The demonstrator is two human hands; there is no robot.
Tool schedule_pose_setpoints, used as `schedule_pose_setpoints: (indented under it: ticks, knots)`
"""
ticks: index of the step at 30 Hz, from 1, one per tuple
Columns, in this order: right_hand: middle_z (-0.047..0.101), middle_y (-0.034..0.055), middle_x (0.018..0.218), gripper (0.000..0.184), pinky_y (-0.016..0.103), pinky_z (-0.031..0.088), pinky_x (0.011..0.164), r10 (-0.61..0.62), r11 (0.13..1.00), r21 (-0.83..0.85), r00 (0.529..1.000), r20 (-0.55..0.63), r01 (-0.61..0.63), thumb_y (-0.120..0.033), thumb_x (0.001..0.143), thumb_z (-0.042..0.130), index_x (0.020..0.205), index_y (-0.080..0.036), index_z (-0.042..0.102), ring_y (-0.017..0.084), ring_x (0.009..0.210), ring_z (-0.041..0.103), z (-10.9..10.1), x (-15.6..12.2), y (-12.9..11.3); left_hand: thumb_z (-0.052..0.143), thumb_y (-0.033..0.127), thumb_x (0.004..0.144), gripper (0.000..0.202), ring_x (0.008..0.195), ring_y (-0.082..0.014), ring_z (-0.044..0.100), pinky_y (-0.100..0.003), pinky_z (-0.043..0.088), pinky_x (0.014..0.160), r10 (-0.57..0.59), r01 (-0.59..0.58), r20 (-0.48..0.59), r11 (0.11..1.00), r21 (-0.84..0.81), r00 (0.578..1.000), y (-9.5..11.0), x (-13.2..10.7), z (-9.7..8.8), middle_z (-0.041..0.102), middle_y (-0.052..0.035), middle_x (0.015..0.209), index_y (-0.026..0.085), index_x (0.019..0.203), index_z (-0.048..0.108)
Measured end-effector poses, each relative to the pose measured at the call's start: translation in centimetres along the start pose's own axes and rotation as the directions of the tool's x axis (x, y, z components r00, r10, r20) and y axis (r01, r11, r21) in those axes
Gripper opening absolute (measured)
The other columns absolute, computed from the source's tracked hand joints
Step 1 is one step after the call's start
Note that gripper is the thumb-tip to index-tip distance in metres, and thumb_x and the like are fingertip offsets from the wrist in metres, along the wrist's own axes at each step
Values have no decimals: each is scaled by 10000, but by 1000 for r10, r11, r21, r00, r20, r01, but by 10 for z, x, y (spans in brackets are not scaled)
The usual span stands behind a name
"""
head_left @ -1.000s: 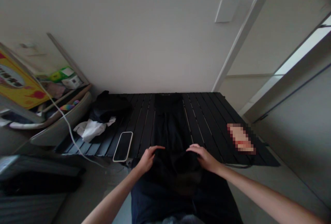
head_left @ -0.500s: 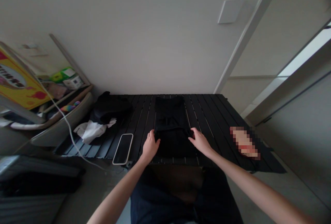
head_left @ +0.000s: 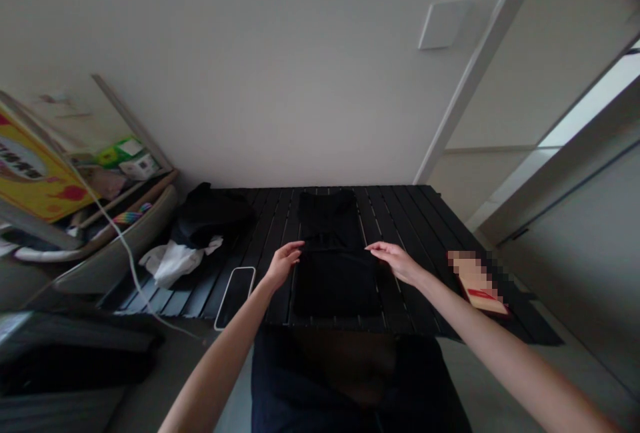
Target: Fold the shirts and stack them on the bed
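A folded black garment (head_left: 336,283) lies flat in the middle of a dark slatted table (head_left: 407,226); its exact kind is hard to make out, dark on dark. A crease runs across it about halfway along. At the left end of this crease, my left hand (head_left: 284,263) pinches the cloth edge between thumb and fingers. My right hand (head_left: 395,261) does the same at the right end, fingertips closed on the edge. Both palms stay outside the garment, one on either side.
Left of my left hand lies a phone (head_left: 235,297) in a light case. Beyond it are a black cloth bundle (head_left: 213,216) and a crumpled white cloth (head_left: 173,263). A blurred-out, pale and red item (head_left: 477,283) lies at right. A white cable (head_left: 131,253) hangs at the left.
My hands have shifted outward and a little away from me along the garment's sides. The garment's near half now lies flatter and squarer. The view has tilted slightly.
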State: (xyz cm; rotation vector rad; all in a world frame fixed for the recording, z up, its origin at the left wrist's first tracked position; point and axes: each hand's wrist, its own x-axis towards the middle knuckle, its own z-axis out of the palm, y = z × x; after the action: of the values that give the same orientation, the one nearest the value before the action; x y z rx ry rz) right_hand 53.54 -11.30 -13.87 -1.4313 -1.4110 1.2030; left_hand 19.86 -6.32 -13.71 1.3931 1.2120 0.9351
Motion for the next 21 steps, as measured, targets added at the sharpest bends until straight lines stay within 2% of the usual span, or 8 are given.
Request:
schedule_pose_setpoints:
  ticks: [3, 5, 8, 10, 14, 17, 19, 21]
  knots:
    - [696, 54, 901, 474, 303, 492, 713, 15, 1000, -5, 1000, -17, -15, -578, 765, 557, 1006, -178, 637, 189, 820, 643, 2, 13, -7, 660, 490, 756, 583, 711, -141, 621, -237, 461, 645, -51, 74, 115, 976, -204, 992, 9, 7, -2, 682, -40, 855, 180, 1244, 580]
    - [688, 55, 939, 454, 300, 484, 744, 21, 998, -55, 999, -47, -23, -582, 792, 516, 977, -183, 627, 192, 874, 634, 6, 27, -11, 630, 513, 785, 596, 692, -144, 612, -242, 457, 642, -67, 93, 129, 973, -210, 989, 17, 16, 0, 679, -33, 824, 177, 1270, 551]
    - [675, 62, 994, 394, 320, 452, 829, 34, 980, -193, 993, -114, -56, -538, 841, 473, 979, -196, 612, 201, 965, 610, 13, 45, -18, 492, 477, 897, 555, 786, -153, 624, -268, 467, 733, -72, 73, -10, 997, 32, 997, 24, 28, 5, 691, -42, 921, 186, 1365, 423]
    - [662, 80, 1046, 366, 366, 422, 878, 58, 946, -305, 983, -175, -110, -500, 875, 443, 1033, -206, 594, 224, 1028, 588, 16, 48, -20, 443, 415, 935, 520, 923, -169, 623, -303, 450, 840, -102, 133, -129, 957, 257, 986, 25, 28, 8, 685, -59, 1026, 194, 1396, 350]
    - [648, 155, 1078, 376, 537, 323, 948, 114, 833, -500, 959, -261, -235, -471, 895, 431, 1059, -169, 580, 322, 1088, 557, 25, 25, -16, 550, 377, 877, 463, 1139, -299, 554, -494, 343, 987, -160, 266, -250, 838, 477, 955, 18, 0, 11, 682, -121, 1030, 160, 1277, 462]
    - [682, 164, 972, 425, 574, 298, 952, 143, 769, -587, 963, -230, -255, -494, 867, 488, 1081, -136, 571, 346, 1017, 599, 40, 0, -10, 565, 411, 858, 473, 1151, -362, 547, -578, 317, 987, -156, 247, -199, 754, 609, 967, 11, -27, 18, 658, -162, 1115, 146, 1242, 486]
    - [679, 159, 1036, 462, 532, 321, 958, 107, 749, -633, 978, -180, -198, -453, 856, 522, 1194, -138, 513, 324, 1038, 604, 54, -11, -8, 562, 346, 855, 506, 1162, -342, 551, -545, 356, 987, -138, 173, -106, 716, 677, 985, 9, -38, 28, 616, -168, 1218, 146, 1302, 434]
    - [622, 165, 1201, 555, 498, 335, 969, 38, 743, -659, 990, -134, -117, -363, 840, 548, 1330, -155, 395, 301, 1127, 570, 68, -17, -7, 541, 211, 834, 592, 1228, -277, 516, -455, 379, 1018, -52, 39, -1, 748, 663, 999, 9, -43, 40, 550, -145, 1329, 166, 1388, 336]
